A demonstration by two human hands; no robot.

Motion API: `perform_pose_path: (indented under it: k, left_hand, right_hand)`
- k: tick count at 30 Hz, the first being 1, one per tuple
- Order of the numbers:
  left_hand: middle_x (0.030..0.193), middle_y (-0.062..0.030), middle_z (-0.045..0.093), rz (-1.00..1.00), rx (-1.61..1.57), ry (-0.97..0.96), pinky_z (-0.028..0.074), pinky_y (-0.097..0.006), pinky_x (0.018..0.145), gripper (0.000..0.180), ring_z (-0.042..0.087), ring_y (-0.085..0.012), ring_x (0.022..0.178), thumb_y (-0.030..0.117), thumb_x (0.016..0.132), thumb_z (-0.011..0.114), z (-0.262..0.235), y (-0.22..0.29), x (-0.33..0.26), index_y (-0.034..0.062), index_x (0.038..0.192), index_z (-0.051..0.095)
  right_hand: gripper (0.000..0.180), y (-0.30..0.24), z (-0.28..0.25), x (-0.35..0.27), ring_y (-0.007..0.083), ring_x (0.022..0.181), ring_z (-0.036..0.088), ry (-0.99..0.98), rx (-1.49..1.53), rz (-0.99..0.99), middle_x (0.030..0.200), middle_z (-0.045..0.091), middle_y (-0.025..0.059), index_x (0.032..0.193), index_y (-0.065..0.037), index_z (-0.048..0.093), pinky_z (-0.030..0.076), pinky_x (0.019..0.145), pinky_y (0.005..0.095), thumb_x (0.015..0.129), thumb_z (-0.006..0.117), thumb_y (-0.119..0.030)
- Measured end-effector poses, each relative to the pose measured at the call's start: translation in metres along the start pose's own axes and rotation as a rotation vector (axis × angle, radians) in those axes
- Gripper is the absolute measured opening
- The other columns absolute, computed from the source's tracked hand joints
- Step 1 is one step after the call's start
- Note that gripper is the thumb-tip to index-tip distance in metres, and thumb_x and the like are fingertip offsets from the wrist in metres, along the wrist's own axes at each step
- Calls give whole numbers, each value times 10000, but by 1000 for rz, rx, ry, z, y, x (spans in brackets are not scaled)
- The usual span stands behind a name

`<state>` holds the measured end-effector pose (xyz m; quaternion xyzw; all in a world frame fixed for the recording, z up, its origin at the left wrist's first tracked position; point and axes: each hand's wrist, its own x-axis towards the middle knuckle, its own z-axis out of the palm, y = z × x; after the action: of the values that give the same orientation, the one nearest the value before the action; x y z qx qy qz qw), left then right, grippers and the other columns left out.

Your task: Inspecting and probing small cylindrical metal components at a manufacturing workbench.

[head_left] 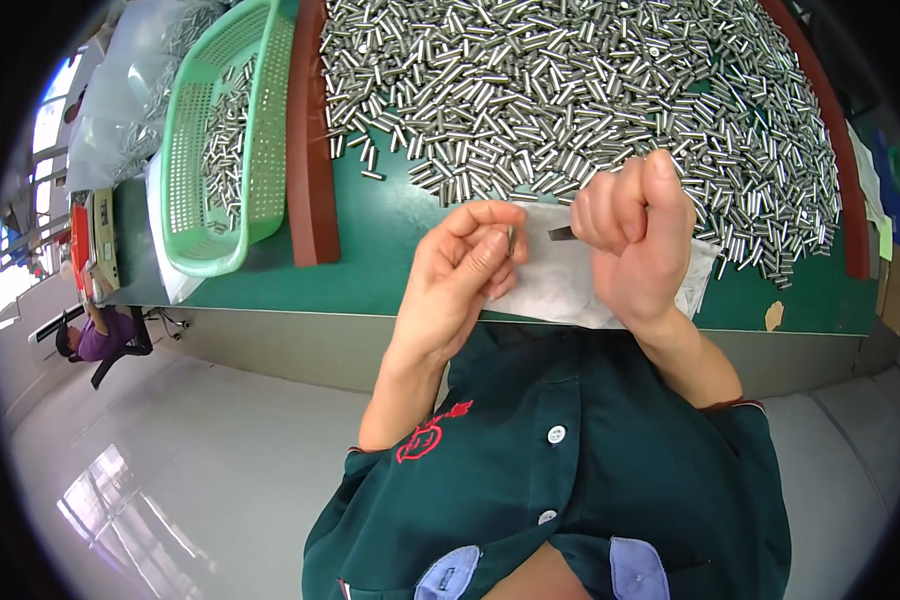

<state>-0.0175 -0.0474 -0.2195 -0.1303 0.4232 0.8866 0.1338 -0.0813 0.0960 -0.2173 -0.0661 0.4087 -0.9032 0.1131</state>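
Note:
A small metal pin (pixel 511 240) is pinched between the thumb and fingers of my left hand (pixel 462 262). My right hand (pixel 638 235) is closed in a fist around a tool whose flat, dark blade tip (pixel 563 234) pokes out toward the left hand; the rest of it is hidden in the fist. The blade and the pin are a short gap apart. Beneath both hands lies a whitish cloth or paper sheet (pixel 560 285) at the table's near edge. Just beyond them spreads a large heap of short, shiny metal pins (pixel 570 90).
Reddish-brown bars (pixel 313 190) flank the heap on the green table (pixel 390 215). To the left stands a light green perforated basket (pixel 180 190) with more pins, near plastic bags (pixel 110 130) and a red-and-beige device (pixel 95 245). Another person (pixel 105 335) sits at far left.

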Motion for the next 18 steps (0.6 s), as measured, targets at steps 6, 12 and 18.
perform_pose_path:
  k: [6, 12, 18]
  left_hand:
    - [790, -90, 525, 40, -54, 133, 365, -221, 529, 240, 416, -100, 610, 194, 914, 391, 1, 4, 0, -18, 937, 502]
    - [621, 3, 423, 339, 692, 355, 254, -192, 463, 59, 345, -59, 523, 57, 787, 559, -9, 9, -4, 6, 810, 580]
    - [577, -87, 499, 646, 1530, 336, 393, -330, 499, 170, 485, -247, 522, -18, 659, 635, -14, 6, 8, 30, 819, 608]
  right_hand:
    - [432, 1, 0, 1, 74, 381, 151, 15, -24, 23, 430, 244, -25, 534, -121, 273, 177, 396, 249, 937, 242, -272]
    - [410, 1, -4, 2, 73, 416, 199, -5, 61, 0, 452, 270, -6, 544, -90, 292, 177, 393, 237, 928, 315, -230]
    - [412, 1, -4, 3, 70, 418, 190, -6, 63, 8, 450, 268, -8, 543, -92, 295, 173, 391, 233, 930, 311, -234]
